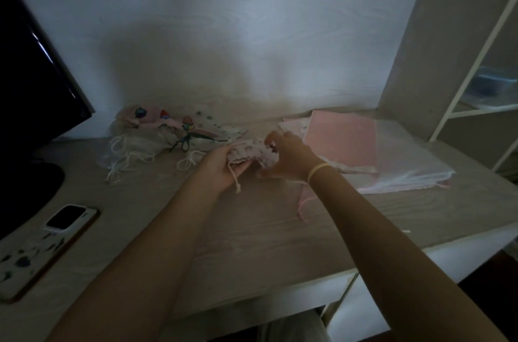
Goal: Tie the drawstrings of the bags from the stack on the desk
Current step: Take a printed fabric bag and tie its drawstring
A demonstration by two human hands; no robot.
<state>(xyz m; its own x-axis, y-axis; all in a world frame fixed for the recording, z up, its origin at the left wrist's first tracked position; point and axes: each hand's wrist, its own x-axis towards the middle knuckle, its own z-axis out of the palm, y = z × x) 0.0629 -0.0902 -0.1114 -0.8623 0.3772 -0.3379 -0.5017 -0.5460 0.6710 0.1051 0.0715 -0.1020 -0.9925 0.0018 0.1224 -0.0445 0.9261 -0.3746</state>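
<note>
Hands meet over the middle of the wooden desk (252,229), both working one small pale pink drawstring bag (249,151) with a faint raised dot pattern. The left hand (221,167) grips the bag's left end from below, fingers curled round the gathered cloth, and a short cream drawstring (235,179) hangs from that end, its knotted tip just above the desk. The right hand (286,156) holds the bag's right end, fingers bent over the top edge and thumb low; a pale band (318,170) circles its wrist.

Just right of the hands lies the stack of flat bags (344,142): pink ones on top, a sheer white one (406,170) spread underneath toward the desk's right edge. A thin pink cord (302,207) trails from the stack's near corner across the desk.

Left of the hands, against the wall, sits a loose heap of bags (168,128), some pink with coloured prints, some white, with white looped cords (126,156) spilling toward the front.

At the far left stands a dark monitor (33,66). Near the desk's front left, a phone (67,217) rests on a patterned flat case or pad (33,254). A white shelf frame (476,61) rises at the right.
</note>
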